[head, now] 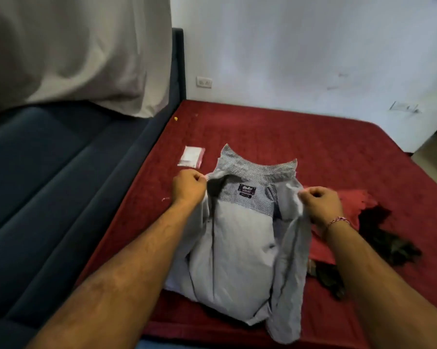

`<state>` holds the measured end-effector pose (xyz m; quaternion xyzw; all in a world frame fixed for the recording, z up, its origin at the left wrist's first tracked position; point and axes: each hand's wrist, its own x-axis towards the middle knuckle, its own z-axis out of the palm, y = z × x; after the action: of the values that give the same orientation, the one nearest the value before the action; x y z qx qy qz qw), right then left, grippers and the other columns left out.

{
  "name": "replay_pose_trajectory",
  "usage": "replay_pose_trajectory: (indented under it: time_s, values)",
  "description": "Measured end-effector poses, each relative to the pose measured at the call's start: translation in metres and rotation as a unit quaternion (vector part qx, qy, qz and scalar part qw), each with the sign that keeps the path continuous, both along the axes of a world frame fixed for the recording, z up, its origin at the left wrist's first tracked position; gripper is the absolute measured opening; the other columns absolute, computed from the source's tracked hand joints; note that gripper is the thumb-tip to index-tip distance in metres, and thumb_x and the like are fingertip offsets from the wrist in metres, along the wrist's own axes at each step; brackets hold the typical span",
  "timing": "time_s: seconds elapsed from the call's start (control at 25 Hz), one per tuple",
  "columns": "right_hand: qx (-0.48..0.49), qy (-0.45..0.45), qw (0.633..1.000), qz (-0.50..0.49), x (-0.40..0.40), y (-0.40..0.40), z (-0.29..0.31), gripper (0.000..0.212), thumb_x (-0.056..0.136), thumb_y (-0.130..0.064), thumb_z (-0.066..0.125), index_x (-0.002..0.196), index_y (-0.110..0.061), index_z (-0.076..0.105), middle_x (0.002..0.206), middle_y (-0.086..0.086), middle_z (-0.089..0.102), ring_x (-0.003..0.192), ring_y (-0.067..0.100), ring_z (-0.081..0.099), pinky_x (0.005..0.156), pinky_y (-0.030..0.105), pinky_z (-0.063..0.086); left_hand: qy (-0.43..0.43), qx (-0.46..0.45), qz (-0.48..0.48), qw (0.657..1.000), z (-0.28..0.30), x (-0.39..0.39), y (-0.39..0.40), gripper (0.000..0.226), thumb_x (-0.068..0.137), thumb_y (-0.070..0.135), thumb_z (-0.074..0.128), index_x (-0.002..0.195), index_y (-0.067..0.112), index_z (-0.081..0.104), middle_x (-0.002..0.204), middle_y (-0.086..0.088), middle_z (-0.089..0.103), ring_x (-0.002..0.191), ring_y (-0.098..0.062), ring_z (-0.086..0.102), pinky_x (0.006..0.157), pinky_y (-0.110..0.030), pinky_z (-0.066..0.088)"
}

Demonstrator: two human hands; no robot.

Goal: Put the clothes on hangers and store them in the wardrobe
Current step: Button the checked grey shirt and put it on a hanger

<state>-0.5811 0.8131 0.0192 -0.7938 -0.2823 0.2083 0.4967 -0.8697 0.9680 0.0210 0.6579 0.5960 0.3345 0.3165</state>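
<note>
Both fists clench: left hand [188, 188] and right hand [320, 206] grasp the grey shirt [237, 238] by its shoulders above the red bed [288, 137].

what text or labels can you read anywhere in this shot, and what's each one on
Nothing can be read.
Neck label inside the collar of the grey shirt: dark patch with pale lettering, too blurred to read.
Small plastic packet on the red bed cover: no legible print.
Wall socket: no markings readable.
</note>
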Motion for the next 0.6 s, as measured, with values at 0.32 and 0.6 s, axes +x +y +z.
replay_pose_trajectory:
  time_s: [0.32, 0.6]
  values:
    - [0.048, 0.236, 0.967, 0.085, -0.113, -0.06, -0.388, 0.016, 0.094, -0.004, 0.069, 0.078, -0.005, 0.068, 0.059, 0.012, 0.053, 0.046, 0.017, 0.048, 0.043, 0.024, 0.044, -0.126, -0.099, 0.01, 0.987, -0.399, 0.049, -0.13, 0.024, 0.078, 0.031, 0.072, 0.061, 0.015, 0.068, 0.053, 0.005, 0.064, 0.055, -0.016, 0.061, 0.062, -0.036, 0.056]
    - [0.208, 0.22, 0.947, 0.109, -0.123, -0.085, -0.439, 0.006, 0.093, -0.003, 0.069, 0.09, 0.003, 0.069, 0.077, 0.016, 0.069, 0.064, 0.025, 0.066, 0.058, 0.034, 0.059, -0.247, 0.045, -0.125, 0.96, -0.452, 0.039, -0.163, 0.009, 0.086, 0.027, 0.08, 0.078, 0.024, 0.076, 0.079, 0.008, 0.075, 0.077, -0.008, 0.072, 0.073, -0.033, 0.061]
